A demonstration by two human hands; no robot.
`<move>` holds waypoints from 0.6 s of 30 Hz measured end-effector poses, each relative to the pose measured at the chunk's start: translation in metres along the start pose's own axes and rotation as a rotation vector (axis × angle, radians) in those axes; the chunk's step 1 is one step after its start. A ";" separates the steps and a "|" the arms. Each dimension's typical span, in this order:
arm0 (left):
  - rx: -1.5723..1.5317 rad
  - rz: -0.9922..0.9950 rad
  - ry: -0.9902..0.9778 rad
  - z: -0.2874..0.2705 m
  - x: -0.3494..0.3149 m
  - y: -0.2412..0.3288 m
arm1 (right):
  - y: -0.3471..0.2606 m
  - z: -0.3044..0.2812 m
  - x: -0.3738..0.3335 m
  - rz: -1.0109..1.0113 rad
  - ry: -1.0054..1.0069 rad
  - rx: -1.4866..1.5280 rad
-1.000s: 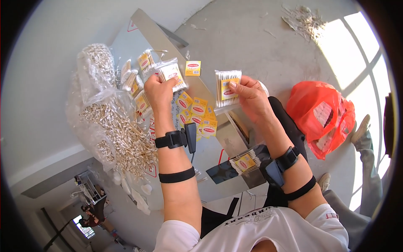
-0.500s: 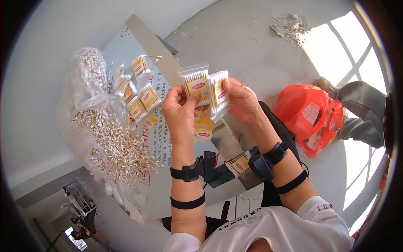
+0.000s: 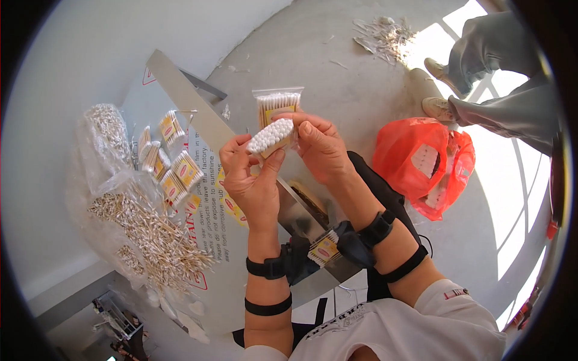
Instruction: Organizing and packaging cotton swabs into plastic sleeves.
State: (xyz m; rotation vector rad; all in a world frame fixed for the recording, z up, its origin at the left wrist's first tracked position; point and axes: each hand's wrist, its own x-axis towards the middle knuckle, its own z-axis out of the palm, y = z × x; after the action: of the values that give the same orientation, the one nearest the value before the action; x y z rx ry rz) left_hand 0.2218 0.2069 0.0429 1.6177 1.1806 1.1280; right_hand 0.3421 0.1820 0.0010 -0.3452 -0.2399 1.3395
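Note:
A pack of cotton swabs [image 3: 271, 137] is tilted so its white tips face up. My left hand [image 3: 250, 177] is closed on its near side, thumb against the pack. My right hand [image 3: 322, 150] is closed at its right end. Just beyond stands a second bagged pack [image 3: 278, 101] in clear zip plastic, with my right fingers across its lower part; which hand supports it I cannot tell. Yellow printed cards [image 3: 235, 209] lie on the table by my left hand. Another swab pack [image 3: 324, 248] shows between my forearms.
Loose cotton swabs [image 3: 150, 225] spill from a clear plastic bag [image 3: 108, 135] on the left of the film-covered table [image 3: 211, 162]. Several filled packs [image 3: 180, 174] lie beside them. A red plastic bag [image 3: 397, 147] sits on the floor at right, near a person's legs [image 3: 500, 102].
My hands have brought the two packs together; the nearer one has tipped, tips upward, and the zip bag is now behind it. The view has shifted, and the other person's legs have moved.

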 end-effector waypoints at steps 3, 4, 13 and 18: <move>-0.065 0.151 0.062 -0.002 0.003 0.006 | -0.015 -0.003 0.000 -0.092 -0.006 -0.058; -0.073 0.175 0.048 -0.001 0.004 0.009 | -0.018 -0.010 0.001 -0.106 -0.025 -0.076; -0.262 -0.057 -0.056 -0.006 0.010 0.021 | -0.035 -0.007 -0.001 -0.207 0.059 -0.198; -0.361 -0.048 -0.075 -0.003 -0.005 0.047 | -0.047 0.010 -0.014 -0.264 -0.044 -0.261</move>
State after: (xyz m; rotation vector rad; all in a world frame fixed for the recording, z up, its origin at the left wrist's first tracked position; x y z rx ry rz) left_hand 0.2286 0.1915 0.0869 1.3360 0.9019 1.1627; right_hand 0.3785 0.1601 0.0284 -0.4854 -0.4833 1.0577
